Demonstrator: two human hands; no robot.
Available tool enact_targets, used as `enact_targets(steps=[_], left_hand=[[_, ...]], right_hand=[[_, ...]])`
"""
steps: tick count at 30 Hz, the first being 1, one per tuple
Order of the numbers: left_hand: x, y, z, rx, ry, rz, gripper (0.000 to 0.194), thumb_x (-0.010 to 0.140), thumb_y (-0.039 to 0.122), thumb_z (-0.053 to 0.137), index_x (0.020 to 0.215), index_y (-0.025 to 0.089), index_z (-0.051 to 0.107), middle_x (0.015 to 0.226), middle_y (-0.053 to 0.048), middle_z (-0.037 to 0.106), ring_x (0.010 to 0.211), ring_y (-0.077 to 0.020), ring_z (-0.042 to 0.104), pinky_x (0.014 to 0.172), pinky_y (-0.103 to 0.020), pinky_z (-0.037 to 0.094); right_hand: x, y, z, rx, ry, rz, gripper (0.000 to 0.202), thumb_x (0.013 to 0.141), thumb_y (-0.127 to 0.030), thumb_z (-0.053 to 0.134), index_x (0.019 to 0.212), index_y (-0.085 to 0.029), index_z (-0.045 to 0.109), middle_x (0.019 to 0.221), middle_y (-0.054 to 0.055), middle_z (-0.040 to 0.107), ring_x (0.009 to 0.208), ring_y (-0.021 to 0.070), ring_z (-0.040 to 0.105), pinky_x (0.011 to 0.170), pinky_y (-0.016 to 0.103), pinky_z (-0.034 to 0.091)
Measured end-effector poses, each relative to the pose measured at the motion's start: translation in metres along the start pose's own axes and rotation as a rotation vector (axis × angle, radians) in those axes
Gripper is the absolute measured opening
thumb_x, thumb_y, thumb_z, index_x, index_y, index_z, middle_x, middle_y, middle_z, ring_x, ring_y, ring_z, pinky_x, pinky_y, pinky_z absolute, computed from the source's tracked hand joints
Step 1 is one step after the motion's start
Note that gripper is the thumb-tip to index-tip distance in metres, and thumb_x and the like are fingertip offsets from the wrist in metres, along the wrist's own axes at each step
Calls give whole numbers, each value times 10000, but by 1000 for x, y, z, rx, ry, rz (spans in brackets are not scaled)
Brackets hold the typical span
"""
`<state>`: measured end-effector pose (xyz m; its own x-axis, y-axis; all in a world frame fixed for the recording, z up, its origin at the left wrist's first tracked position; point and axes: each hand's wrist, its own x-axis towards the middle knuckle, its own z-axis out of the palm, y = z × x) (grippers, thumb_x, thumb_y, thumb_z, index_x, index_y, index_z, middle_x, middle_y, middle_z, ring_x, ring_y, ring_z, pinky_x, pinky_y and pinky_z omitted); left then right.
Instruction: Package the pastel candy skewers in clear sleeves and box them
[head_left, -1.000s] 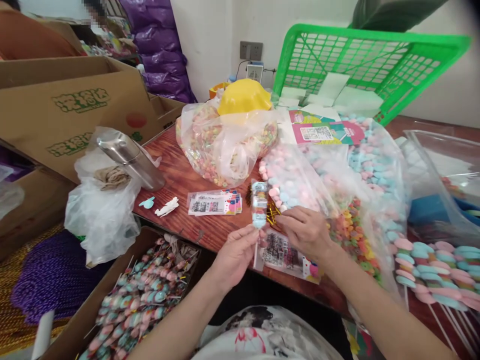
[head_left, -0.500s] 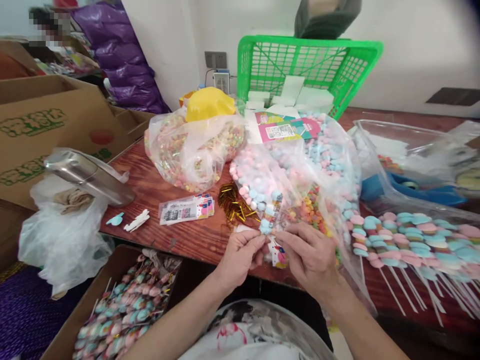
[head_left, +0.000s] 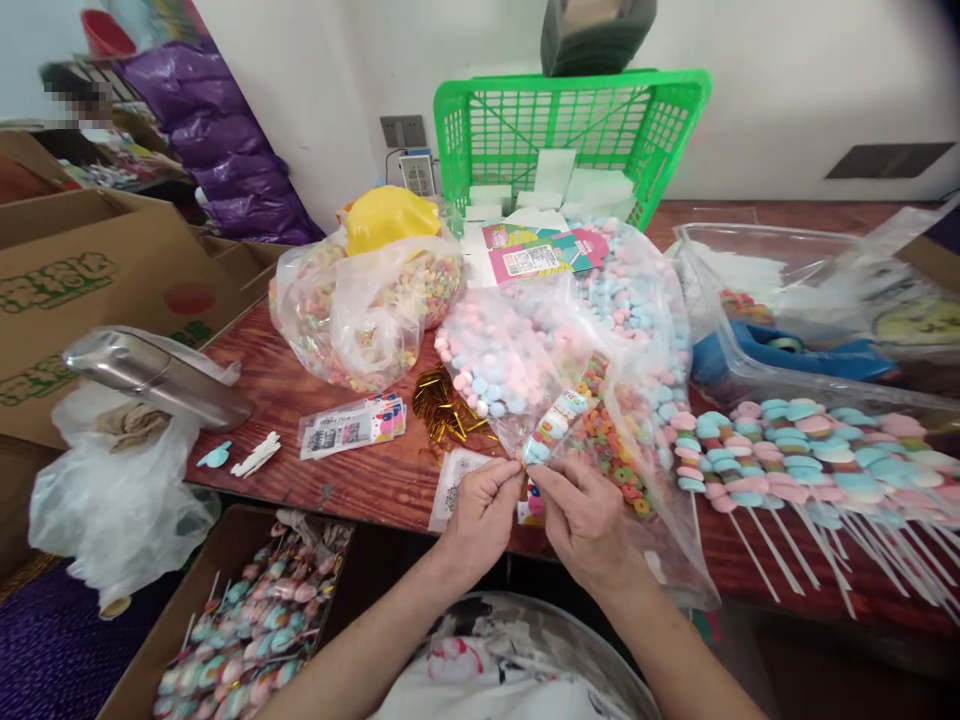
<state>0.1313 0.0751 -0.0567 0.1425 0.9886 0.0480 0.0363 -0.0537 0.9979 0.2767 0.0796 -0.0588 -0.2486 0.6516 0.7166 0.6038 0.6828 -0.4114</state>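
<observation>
A wrapped candy skewer in a printed clear sleeve points up and away between my hands. My left hand pinches its lower end, and my right hand closes on the same spot from the other side. Gold twist ties lie in a pile just beyond my left hand. Printed sleeves are on the table to the left, and another sleeve lies partly under my left hand. Open bags of pink and blue marshmallows and ring candies are behind my right hand.
Unwrapped skewers lie at the right, before a clear bin with a blue tape dispenser. A green basket stands behind. A steel flask is at left, above a box of wrapped skewers. A person is at far left.
The view has shifted, moving most things slightly left. The wrapped skewer now tilts to the right and shows more plainly, while both hands remain pinched at its lower end.
</observation>
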Motion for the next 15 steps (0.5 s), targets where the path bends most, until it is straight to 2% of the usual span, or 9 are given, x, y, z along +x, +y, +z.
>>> enact_targets(steps=[6, 9, 13, 15], left_hand=[[-3, 3, 1, -134, 0, -90, 275, 885, 320, 501, 686, 157, 597, 671, 13, 440, 613, -109, 376, 591, -228, 329], [-4, 2, -1, -106, 0, -81, 271, 877, 302, 495, 669, 161, 598, 659, 11, 442, 620, -118, 386, 594, -232, 329], [-5, 3, -8, -47, 1, -53, 196, 810, 160, 491, 637, 164, 582, 676, 11, 448, 669, -127, 409, 628, -235, 333], [-6, 1, -12, -81, 6, -79, 172, 804, 160, 512, 651, 164, 590, 678, 19, 439, 656, -118, 403, 617, -232, 326]], right_hand=[[1, -5, -1, 267, -79, 139, 307, 889, -78, 484, 1082, -209, 683, 783, 42, 604, 703, 149, 577, 606, 264, 479], [1, -6, 6, 327, -13, 199, 270, 885, -88, 509, 1016, -222, 703, 754, 28, 599, 665, 142, 568, 577, 257, 464], [6, -9, 19, 300, 64, 189, 232, 864, -71, 515, 898, -199, 706, 683, 10, 584, 577, 121, 541, 524, 237, 431], [9, -12, 24, 284, 93, 196, 216, 857, -73, 508, 850, -197, 685, 659, -4, 582, 556, 113, 543, 514, 227, 427]])
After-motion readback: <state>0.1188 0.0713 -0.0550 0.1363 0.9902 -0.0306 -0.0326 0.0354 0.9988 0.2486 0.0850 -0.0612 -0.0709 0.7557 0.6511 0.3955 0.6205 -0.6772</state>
